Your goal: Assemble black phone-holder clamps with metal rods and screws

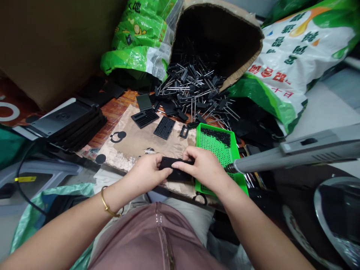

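Head view: hands (201,167) on black part (177,174)

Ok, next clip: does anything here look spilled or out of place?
Yes. The cardboard box lies tipped on its side, and black plastic parts with metal pins have fanned out of its mouth in a loose heap onto the wooden tabletop. That looks like a spill.

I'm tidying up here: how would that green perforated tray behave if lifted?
The green perforated tray is probably light and flexible, given its thin plastic grid. The small black pieces heaped on it could slide off if it tilts.
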Demonstrator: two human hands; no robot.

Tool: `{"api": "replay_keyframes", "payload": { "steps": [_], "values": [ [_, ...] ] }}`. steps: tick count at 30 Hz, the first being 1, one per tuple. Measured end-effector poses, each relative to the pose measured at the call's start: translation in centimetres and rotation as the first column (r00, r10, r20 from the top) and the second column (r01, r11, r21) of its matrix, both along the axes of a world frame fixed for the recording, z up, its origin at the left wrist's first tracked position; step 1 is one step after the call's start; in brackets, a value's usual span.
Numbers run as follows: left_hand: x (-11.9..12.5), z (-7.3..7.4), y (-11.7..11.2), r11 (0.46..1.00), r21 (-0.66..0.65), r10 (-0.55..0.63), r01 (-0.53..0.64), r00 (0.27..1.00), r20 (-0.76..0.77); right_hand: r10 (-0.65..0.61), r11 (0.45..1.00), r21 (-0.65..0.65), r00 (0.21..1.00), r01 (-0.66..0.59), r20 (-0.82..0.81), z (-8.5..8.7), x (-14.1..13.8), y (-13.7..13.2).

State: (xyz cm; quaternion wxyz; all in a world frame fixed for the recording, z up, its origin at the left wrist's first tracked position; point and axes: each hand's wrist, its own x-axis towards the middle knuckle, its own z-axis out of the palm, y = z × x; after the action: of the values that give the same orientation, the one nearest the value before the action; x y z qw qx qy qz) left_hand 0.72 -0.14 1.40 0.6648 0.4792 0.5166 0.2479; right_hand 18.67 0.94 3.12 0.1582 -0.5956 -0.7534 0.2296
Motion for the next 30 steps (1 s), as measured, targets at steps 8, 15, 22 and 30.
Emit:
{"api": "replay_keyframes", "payload": {
  "steps": [8,15,22,30],
  "values": [
    [-0.7,1.2,0.8,0.992,-0.115,-0.033,0.047,0.992,0.124,0.064,0.978,-0.181,0.972,-0.106,-0.227,0.6,1.4,0.5],
    [-0.2,0.9,0.5,0.997,-0.059,-0.044,0.048,0.997,0.065,0.092,0.994,-0.064,0.995,-0.090,0.025,0.4,0.2,0.3],
    [-0.7,0.8,1.0,0.986,-0.155,-0.034,0.064,0.981,0.190,-0.046,0.965,-0.256,0.932,-0.051,-0.359,0.3,1.4,-0.3],
    [-0.9,1.1,1.0,0.983,-0.177,-0.010,0.049,0.977,0.213,-0.200,0.945,-0.320,0.886,0.063,-0.419,0.4,2.6,-2.0]
  ]
}}
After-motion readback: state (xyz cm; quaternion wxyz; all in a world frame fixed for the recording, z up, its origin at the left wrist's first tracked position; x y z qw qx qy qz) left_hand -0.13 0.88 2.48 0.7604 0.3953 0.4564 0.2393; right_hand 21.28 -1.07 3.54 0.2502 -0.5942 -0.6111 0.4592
